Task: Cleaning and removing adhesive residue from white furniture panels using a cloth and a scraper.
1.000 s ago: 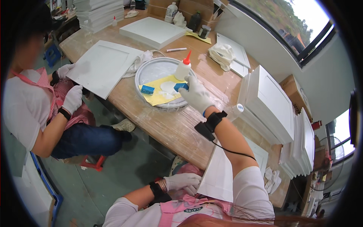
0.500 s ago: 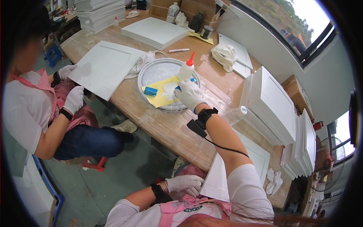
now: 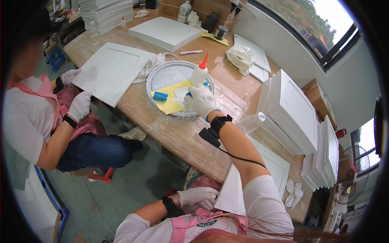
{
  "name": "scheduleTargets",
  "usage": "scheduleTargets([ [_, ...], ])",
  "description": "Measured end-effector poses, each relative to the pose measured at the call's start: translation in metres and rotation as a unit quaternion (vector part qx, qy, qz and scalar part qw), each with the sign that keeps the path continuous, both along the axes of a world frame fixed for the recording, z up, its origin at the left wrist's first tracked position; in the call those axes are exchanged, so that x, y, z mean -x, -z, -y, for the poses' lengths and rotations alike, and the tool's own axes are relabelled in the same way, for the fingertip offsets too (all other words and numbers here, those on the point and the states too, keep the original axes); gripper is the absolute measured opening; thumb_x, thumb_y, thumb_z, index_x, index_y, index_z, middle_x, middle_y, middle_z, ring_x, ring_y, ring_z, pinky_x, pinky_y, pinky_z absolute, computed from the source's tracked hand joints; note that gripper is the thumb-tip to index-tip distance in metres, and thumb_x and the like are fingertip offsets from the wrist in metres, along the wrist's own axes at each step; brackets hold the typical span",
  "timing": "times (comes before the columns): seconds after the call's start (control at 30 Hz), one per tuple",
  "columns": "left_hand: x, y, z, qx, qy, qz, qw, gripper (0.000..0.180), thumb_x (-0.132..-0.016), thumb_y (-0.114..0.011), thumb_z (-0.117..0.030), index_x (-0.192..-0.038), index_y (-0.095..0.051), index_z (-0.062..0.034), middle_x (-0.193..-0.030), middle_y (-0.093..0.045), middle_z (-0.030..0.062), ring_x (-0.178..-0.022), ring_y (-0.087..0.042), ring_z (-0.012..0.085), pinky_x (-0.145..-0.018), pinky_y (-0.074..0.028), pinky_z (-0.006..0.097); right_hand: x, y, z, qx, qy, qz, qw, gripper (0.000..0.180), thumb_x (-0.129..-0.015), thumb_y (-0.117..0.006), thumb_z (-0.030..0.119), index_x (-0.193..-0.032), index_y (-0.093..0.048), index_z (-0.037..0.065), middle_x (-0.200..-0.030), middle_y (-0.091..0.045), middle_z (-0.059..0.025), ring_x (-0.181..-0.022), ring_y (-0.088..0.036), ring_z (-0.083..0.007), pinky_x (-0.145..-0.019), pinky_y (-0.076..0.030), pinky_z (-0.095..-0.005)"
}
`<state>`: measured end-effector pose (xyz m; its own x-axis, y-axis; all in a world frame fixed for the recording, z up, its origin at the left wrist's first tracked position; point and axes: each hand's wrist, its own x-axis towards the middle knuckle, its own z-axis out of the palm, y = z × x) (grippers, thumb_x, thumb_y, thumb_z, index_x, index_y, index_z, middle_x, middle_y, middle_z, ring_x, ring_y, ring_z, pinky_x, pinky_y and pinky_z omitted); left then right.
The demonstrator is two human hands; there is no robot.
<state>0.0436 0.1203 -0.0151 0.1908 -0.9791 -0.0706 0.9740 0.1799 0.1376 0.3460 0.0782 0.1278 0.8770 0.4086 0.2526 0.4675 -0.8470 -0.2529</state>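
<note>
Right hand [image 3: 201,100]: pinches a blue block [image 3: 188,94] over the yellow sheet [image 3: 165,106].
Left hand [image 3: 198,197]: beside the white panel [image 3: 231,194]; its grip I cannot tell.

Head-height fisheye, downward over the worktable [image 3: 174,133]

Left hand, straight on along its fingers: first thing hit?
The left hand would likely meet the white panel first; its edge appears right beside the hand, though whether they already touch is unclear.
</note>
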Motion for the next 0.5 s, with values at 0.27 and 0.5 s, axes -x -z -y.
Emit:
scheduleTargets([
  [0.27, -0.002, -0.024, -0.004, 0.009, 0.002, 0.015, 1.0, 0.034, -0.101, -0.051, -0.016, -0.13, -0.053, 0.0014, -0.08, -0.049, -0.0078, -0.061, -0.036, 0.0, -0.053, -0.031, 0.014, 0.001, -0.001, -0.003, 0.017, -0.011, -0.026, 0.999, 0.03, -0.086, -0.065, 0.029, -0.092, -0.069, 0.001, -0.101, -0.066, -0.0234, -0.095, -0.066, -0.0392, -0.083, -0.054, -0.0467],
  [0.5, 0.002, -0.035, -0.001, -0.082, 0.011, 0.154, 0.985, 0.041, -0.103, -0.052, -0.022, -0.136, -0.051, 0.0006, -0.109, -0.066, 0.0057, -0.089, -0.062, 0.0096, -0.083, -0.054, 0.024, 0.039, -0.033, 0.036, -0.18, 0.003, -0.101, 0.979, 0.033, -0.088, -0.06, 0.031, -0.103, -0.073, 0.004, -0.101, -0.068, -0.0254, -0.091, -0.065, -0.0426, -0.084, -0.052, -0.0487],
])
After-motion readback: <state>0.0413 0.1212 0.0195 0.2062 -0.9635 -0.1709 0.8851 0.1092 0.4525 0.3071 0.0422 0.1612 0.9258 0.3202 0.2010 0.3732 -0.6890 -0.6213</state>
